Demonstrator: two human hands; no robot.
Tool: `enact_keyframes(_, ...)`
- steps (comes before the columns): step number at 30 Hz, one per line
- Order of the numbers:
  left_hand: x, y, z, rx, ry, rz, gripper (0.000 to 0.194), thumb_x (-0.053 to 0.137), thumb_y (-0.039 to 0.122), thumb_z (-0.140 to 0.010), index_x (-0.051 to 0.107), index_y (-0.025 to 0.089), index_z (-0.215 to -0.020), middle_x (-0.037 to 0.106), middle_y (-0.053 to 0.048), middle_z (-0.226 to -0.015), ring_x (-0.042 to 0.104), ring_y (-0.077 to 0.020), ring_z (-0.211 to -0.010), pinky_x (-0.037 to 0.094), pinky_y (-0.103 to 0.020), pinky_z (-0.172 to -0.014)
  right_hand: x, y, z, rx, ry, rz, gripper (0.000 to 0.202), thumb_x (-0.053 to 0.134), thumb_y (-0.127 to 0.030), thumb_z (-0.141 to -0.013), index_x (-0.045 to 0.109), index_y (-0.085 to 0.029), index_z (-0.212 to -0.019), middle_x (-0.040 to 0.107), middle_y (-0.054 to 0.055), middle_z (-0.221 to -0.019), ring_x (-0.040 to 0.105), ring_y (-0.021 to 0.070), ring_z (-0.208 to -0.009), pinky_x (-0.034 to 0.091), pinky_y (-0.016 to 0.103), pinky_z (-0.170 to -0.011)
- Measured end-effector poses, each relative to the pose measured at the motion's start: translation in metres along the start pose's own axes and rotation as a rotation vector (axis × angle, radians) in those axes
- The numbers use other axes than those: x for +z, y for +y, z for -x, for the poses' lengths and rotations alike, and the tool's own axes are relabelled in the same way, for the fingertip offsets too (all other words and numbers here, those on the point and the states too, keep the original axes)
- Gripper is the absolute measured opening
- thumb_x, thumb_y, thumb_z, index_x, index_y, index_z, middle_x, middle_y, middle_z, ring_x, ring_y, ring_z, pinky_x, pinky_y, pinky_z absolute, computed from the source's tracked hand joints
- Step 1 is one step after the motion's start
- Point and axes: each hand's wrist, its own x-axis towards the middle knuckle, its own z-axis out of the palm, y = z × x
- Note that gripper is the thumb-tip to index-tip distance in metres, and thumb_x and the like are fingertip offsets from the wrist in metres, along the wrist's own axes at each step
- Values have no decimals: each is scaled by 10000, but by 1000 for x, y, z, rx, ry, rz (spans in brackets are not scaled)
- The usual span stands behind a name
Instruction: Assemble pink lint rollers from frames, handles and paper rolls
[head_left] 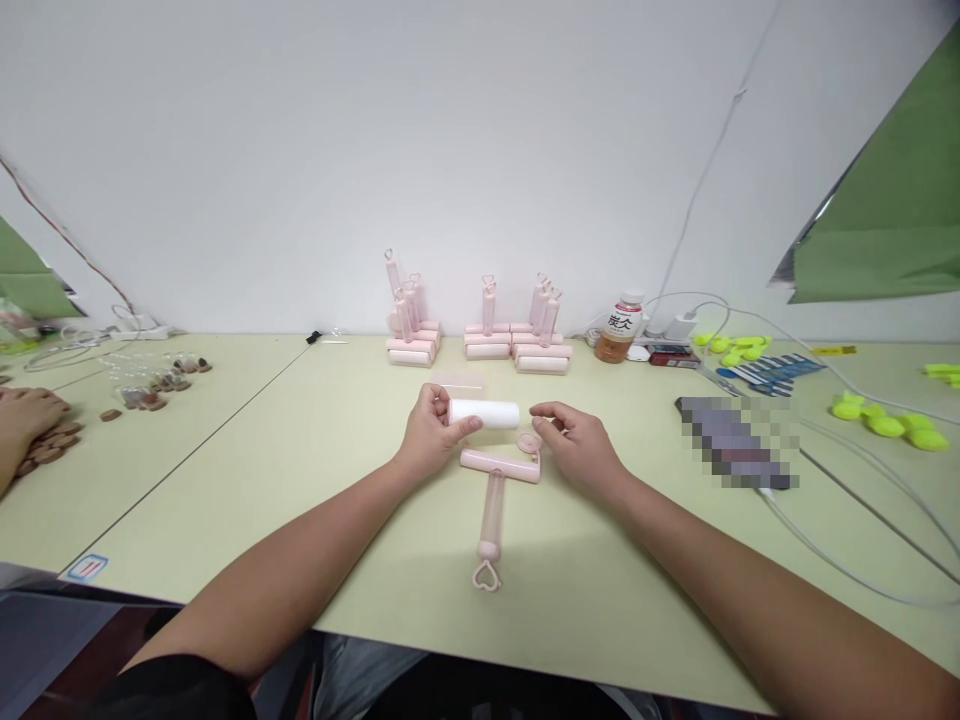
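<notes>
My left hand (435,430) is closed around the left end of a white lint roller refill (491,414), held level above the table. Just past the refill's right end is my right hand (577,440), its fingers curved and slightly apart, with nothing visible in them. Below the refill lies a pink lint roller handle (493,515), with a clear grip and a heart-shaped loop pointing toward me. A round pink end cap (529,441) stands out at the right end of its crossbar, near my right fingertips. A flat clear pinkish piece (461,384) lies behind the refill.
Several pink lint rollers (487,340) stand along the wall. To their right are a labelled bottle (619,328), a phone (731,445) with a cable, and yellow-green pieces (885,420). At far left, another person's hand (30,415) rests by brown pieces (52,445).
</notes>
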Motion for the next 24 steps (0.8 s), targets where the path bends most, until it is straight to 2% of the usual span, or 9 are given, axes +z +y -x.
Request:
enact_keyframes(3, 1, 1, 2, 0, -2, 2, 584, 819, 436, -629, 330, 236, -877, 492, 97, -666, 503, -73, -526, 377, -183, -484, 2, -6, 6, -117, -33, -55, 284, 552, -406, -860, 704, -202, -986, 712, 56, -871, 605, 202, -720, 454, 323, -675)
enact_keyframes(7, 4, 5, 4, -46, -47, 55, 630, 832, 468, -586, 318, 240, -870, 491, 109, -641, 512, -74, -482, 373, -184, -454, 5, -10, 11, -236, -90, -120, 201, 579, -369, -855, 688, -214, -921, 686, 69, -968, 583, 186, -740, 453, 308, -671)
enact_keyframes(10, 7, 7, 4, -90, -96, 126, 659, 832, 498, -568, 303, 245, -867, 490, 126, -606, 494, -68, -434, 370, -180, -421, 7, -10, 12, -210, -81, -194, 188, 604, -371, -835, 636, -206, -751, 656, 68, -981, 576, 179, -754, 453, 298, -676)
enact_keyframes(12, 8, 6, 3, -121, -118, 163, 643, 808, 537, -595, 306, 245, -870, 503, 128, -576, 479, -69, -385, 344, -176, -380, 7, -9, 11, -171, -63, -265, 224, 596, -382, -834, 592, -200, -702, 642, 61, -947, 574, 175, -748, 454, 294, -676)
enact_keyframes(14, 7, 5, 2, -164, -127, 191, 599, 776, 566, -639, 328, 238, -867, 517, 118, -539, 472, -77, -347, 322, -176, -349, 6, -8, 9, -133, -18, -324, 221, 582, -391, -839, 575, -200, -727, 632, 48, -896, 566, 166, -718, 456, 292, -666)
enact_keyframes(16, 6, 3, 0, -209, -134, 231, 566, 778, 546, -657, 357, 228, -862, 527, 105, -525, 505, -93, -359, 355, -184, -349, 5, -8, 8, -108, 43, -341, 214, 574, -396, -843, 568, -200, -759, 627, 38, -870, 554, 157, -690, 458, 294, -661)
enact_keyframes(19, 4, 2, -2, -254, -157, 301, 556, 825, 453, -636, 401, 216, -907, 574, 82, -617, 588, -111, -448, 431, -195, -375, 2, -7, 7, -106, 97, -318, 215, 573, -398, -848, 568, -197, -774, 628, 41, -874, 564, 165, -721, 467, 305, -688)
enact_keyframes(24, 2, 5, -2, -268, -193, 330, 564, 831, 386, -637, 487, 199, -1043, 614, 48, -756, 620, -107, -503, 428, -185, -345, 2, -8, 7, -79, 117, -340, 222, 583, -417, -853, 594, -195, -854, 638, 35, -823, 618, 190, -756, 493, 328, -718)
